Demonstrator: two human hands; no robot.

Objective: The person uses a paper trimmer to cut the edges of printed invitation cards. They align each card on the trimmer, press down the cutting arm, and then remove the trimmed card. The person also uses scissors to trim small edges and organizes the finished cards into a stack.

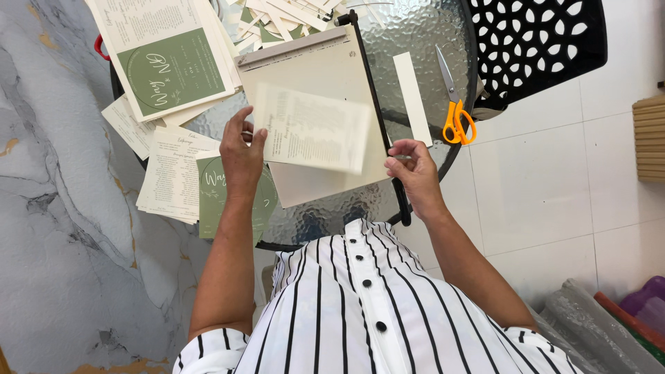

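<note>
My left hand (241, 154) grips the left edge of a cream printed card (312, 128), which is blurred and held above the beige paper trimmer (312, 69). My right hand (414, 172) rests on the lower part of the trimmer's black blade arm (377, 118), fingers curled around it. The trimmer lies on a round glass table (415, 28). A narrow cream paper strip (413, 98) lies just right of the blade arm.
Orange-handled scissors (454, 104) lie at the table's right edge. Stacks of green and cream printed cards (166, 66) and more cards (176, 173) sit on the left. Paper offcuts (277, 17) pile behind the trimmer. A black perforated chair (533, 41) stands at the top right.
</note>
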